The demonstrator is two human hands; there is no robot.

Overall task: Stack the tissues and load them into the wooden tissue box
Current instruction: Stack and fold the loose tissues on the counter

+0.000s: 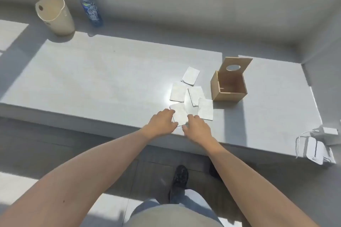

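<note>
Several folded white tissues lie scattered on the grey ledge [110,79], left of a wooden tissue box [228,86]. The box stands open, its lid [235,68] with a round hole tilted up at the back. The nearest tissue [180,112] lies by the ledge's front edge. My left hand [162,121] rests its fingertips on that tissue's left edge. My right hand [197,128] touches its lower right corner. Other tissues lie at the far end [191,75], in the middle [178,92] and to the right [205,108].
A cream cylindrical bin [55,14] and a plastic water bottle [89,5] stand at the back left. A white device with cables [315,149] sits at the ledge's right front corner. My shoe [180,175] is on the floor below.
</note>
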